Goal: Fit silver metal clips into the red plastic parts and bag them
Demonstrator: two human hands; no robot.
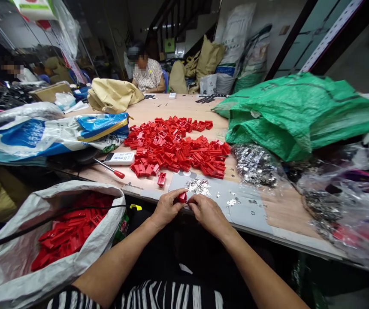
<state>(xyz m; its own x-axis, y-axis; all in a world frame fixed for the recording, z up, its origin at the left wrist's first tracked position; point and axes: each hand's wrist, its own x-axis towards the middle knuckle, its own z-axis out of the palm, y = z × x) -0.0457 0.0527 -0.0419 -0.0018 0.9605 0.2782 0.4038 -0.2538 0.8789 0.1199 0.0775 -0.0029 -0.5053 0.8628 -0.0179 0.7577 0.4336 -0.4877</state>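
My left hand (167, 208) pinches a small red plastic part (182, 197) at the table's front edge. Close against it, my right hand (207, 213) has its thumb and fingers pressed together at the part's lower right; whatever they hold is too small to make out. Beyond my hands lies a wide heap of red plastic parts (178, 148). One loose red part (161, 179) sits apart in front of the heap. Small silvery metal pieces (198, 187) are scattered on a grey sheet (249, 214) just past my right hand.
An open white sack (4, 262) of red parts stands at the lower left. A screwdriver (119, 174) and white box (120, 158) lie left of the heap. Green sacking (287, 111) and bagged metal pieces (255, 165) lie right. A person (149, 73) sits across the table.
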